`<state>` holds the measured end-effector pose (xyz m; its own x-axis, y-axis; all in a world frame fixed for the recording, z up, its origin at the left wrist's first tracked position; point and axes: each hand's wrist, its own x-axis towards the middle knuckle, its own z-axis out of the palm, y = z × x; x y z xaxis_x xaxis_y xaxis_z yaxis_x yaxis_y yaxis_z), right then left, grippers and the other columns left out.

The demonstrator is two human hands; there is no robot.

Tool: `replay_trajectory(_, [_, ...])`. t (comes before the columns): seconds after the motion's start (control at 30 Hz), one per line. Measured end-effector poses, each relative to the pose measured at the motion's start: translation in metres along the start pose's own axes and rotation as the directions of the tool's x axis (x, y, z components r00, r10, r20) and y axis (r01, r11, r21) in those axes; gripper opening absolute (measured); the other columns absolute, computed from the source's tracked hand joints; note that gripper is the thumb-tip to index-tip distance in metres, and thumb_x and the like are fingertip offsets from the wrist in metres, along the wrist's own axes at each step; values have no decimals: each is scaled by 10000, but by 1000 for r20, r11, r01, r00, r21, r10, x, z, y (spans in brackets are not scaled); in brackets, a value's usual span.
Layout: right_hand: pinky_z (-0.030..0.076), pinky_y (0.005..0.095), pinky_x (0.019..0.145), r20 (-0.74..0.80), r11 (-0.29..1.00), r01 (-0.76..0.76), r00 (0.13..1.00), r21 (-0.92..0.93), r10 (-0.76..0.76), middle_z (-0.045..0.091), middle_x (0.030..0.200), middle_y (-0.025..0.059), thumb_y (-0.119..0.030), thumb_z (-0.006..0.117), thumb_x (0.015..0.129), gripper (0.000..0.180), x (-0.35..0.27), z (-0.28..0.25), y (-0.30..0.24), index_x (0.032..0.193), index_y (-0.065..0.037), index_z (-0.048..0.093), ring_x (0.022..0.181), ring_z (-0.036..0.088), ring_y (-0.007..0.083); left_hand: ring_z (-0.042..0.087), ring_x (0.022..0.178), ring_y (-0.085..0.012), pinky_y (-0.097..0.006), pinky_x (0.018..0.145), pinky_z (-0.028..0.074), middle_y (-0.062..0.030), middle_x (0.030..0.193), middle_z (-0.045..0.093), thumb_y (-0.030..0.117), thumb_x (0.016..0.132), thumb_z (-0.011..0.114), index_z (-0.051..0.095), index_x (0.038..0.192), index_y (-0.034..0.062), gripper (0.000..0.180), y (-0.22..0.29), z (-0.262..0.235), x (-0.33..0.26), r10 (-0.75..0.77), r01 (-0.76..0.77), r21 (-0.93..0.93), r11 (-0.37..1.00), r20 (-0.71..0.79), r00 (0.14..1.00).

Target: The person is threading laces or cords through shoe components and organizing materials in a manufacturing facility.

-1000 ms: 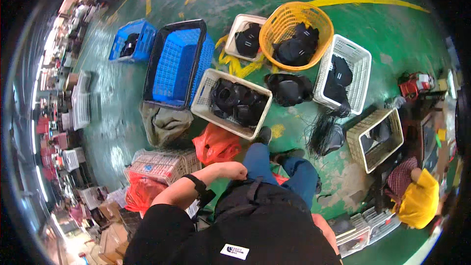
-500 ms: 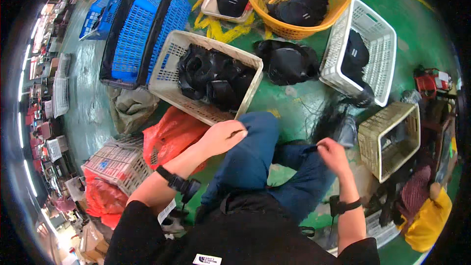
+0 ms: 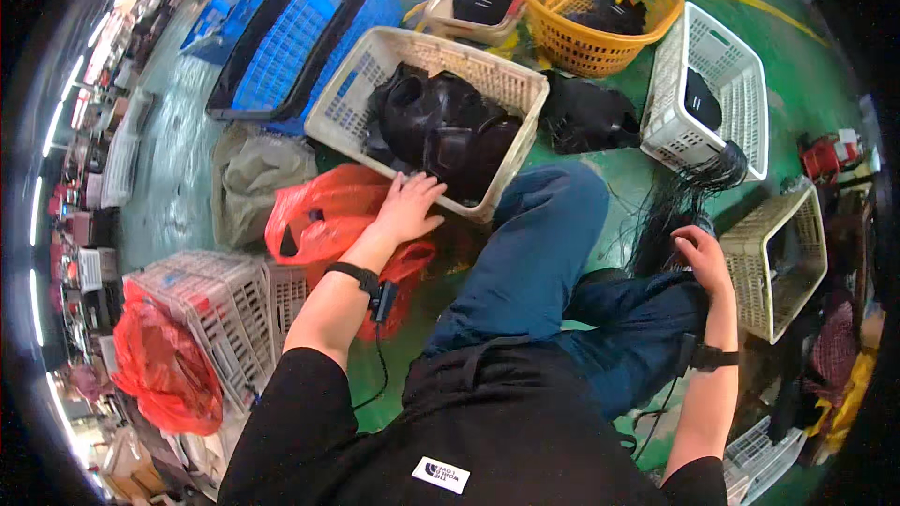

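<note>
My left hand [image 3: 410, 209] rests with fingers spread at the near rim of a dirty white plastic crate [image 3: 342, 145]. Several black moulded pieces [image 3: 441, 122] with curved, hollow shapes lie heaped in that crate. My right hand [image 3: 705, 262] hovers over my right knee, its fingers loosely bent and apart, with nothing seen in them. Just beyond it, a bundle of thin black strands [image 3: 667, 211] hangs from a white basket [image 3: 664, 126] down to the floor. Between the two containers, more black pieces [image 3: 589, 114] lie on the green floor.
Farther off stand a yellow round basket [image 3: 586, 42], a cream tray [image 3: 441, 11] and a blue basket [image 3: 281, 70] with a black rim. At left are red plastic bags [image 3: 328, 211] and a grey crate [image 3: 202, 295]. An open beige crate [image 3: 745, 272] lies tipped at right.
My left hand has left my knee and spread its fingers at the crate's rim. My right hand has lifted and loosened slightly. The whole view has shifted, and my left knee leans farther right.
</note>
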<state>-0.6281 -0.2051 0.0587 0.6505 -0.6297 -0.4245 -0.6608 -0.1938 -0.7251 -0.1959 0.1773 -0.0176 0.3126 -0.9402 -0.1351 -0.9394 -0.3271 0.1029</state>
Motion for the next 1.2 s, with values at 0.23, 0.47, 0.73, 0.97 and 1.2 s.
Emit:
replay_trajectory(0.23, [526,372,814,95,879,-28,992,-477,84,713,965,152,-240,659,848,258,10,-3,63,1028,-60,697,905,689,276,588,1119,-283,-512,1111,330,-86,1074,668,515,832,672,670,1152,108,517,-19,-4,15,21,-21,19,1000,-1,1000])
replay_trajectory(0.47, [506,367,764,39,898,85,996,-431,-76,686,906,165,-209,642,884,244,9,18,12,1077,-62,662,845,666,299,600,944,-350,-461,849,479,-140,936,640,468,859,650,662,978,68,418,-70,-7,5,70,-68,40,997,-42,997])
replay_trajectory(0.73, [513,355,770,114,882,108,991,-458,-62,694,926,156,-209,651,883,248,14,14,24,1087,-70,666,845,672,271,596,911,-279,-410,847,468,-90,879,635,559,807,653,674,848,73,488,-22,-2,-6,-74,81,88,993,-78,994])
replay_trajectory(0.97, [515,367,780,172,836,183,979,-518,-107,700,936,155,-210,634,890,252,22,12,41,1092,-61,654,865,677,285,319,1411,-349,-575,1157,219,-169,1540,315,417,799,729,373,1496,164,822,21,11,-74,-346,341,-74,937,-331,878])
replay_trajectory(1.2, [501,321,734,166,812,183,980,-554,-107,670,839,108,-147,618,872,209,26,13,46,1023,-12,670,774,629,188,184,1477,-379,-658,1136,163,-166,1597,230,467,768,727,353,1512,187,878,1,-31,-189,-717,729,163,665,-135,684])
